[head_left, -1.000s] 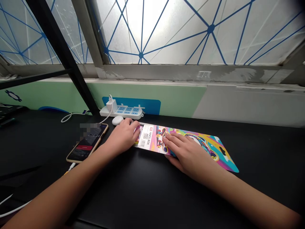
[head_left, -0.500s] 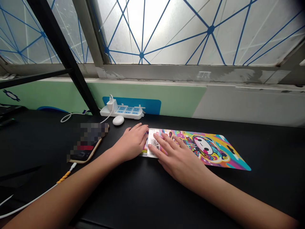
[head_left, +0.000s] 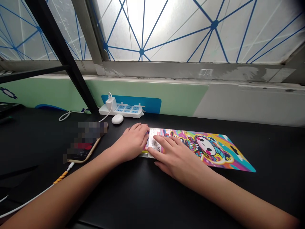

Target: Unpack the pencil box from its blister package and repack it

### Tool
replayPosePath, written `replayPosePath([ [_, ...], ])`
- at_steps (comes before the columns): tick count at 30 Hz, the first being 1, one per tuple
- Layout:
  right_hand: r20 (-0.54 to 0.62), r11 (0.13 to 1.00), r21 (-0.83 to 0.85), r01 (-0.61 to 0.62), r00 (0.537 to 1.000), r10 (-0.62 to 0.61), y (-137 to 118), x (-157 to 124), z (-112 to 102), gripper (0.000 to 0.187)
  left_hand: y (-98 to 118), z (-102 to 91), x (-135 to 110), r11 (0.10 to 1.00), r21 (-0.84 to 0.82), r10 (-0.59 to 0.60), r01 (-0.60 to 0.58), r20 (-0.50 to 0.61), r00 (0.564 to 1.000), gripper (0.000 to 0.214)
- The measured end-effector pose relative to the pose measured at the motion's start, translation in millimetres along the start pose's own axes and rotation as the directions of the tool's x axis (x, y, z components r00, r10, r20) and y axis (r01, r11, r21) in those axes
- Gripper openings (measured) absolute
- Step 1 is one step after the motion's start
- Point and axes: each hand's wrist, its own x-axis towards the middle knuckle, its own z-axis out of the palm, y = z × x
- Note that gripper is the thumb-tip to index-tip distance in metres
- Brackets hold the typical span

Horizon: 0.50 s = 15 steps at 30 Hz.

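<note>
A flat pencil box package (head_left: 205, 149) with a bright cartoon card lies on the black table, its far side near the wall. My left hand (head_left: 133, 141) grips its left end, with the fingertips against the edge. My right hand (head_left: 172, 156) lies over the white label area (head_left: 152, 143), fingers spread across the card and partly hiding the printing. The two hands nearly touch. The package's left end is mostly covered, and its underside does not show.
A phone (head_left: 82, 149) with a pixelated screen lies left of my left hand, with a white cable and yellow braided section (head_left: 61, 177). Behind stand a white power strip (head_left: 121, 110) and a white oval object (head_left: 117, 119). A black metal strut (head_left: 64, 54) rises at left.
The package has turned to lie straighter along the table. My right hand has slid left onto the label end, and my left hand has moved right, closer to it.
</note>
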Motion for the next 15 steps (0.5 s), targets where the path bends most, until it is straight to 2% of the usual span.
replayPosePath([
  [7,0.024,0.997,0.07,0.04,0.999,-0.042,5.1,-0.3,-2.2,0.041,-3.4,1.8,1.4,1.0,0.003,0.003,-0.003,0.0,1.0,0.035],
  [15,0.049,0.985,0.173,0.017,0.998,-0.026,13.1,-5.3,-8.9,0.038,7.6,-4.2,-0.3,1.0,0.028,0.0,-0.001,0.02,1.0,0.037],
])
